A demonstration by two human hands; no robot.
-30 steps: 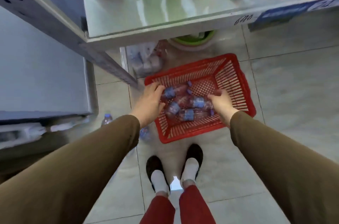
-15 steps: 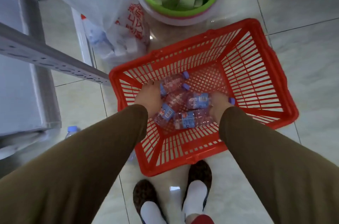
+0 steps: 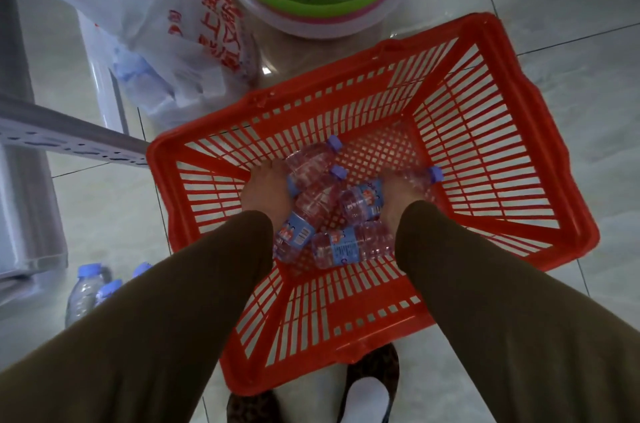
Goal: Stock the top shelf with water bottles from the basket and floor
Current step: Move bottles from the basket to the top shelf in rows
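A red plastic basket [image 3: 502, 131] stands on the tiled floor in front of my feet. Several small clear water bottles [image 3: 346, 246] with blue caps and blue labels lie on its bottom. My left hand [image 3: 265, 192] is down inside the basket, closed around a bottle [image 3: 313, 159] at the left of the pile. My right hand [image 3: 398, 194] grips another bottle [image 3: 420, 178] whose blue cap sticks out to the right. More upright bottles [image 3: 85, 291] stand on the floor at lower left, partly hidden by my left sleeve.
A grey perforated shelf post [image 3: 69, 138] slants across the left. A white plastic bag [image 3: 180, 41] with red print lies behind the basket. A green and white tub [image 3: 322, 10] of green slippers stands at the top. My shoes [image 3: 370, 384] touch the basket's near edge.
The view dropped from the shelf toward the floor and closed in on the basket. Both hands sank deeper among the bottles and closed on them.
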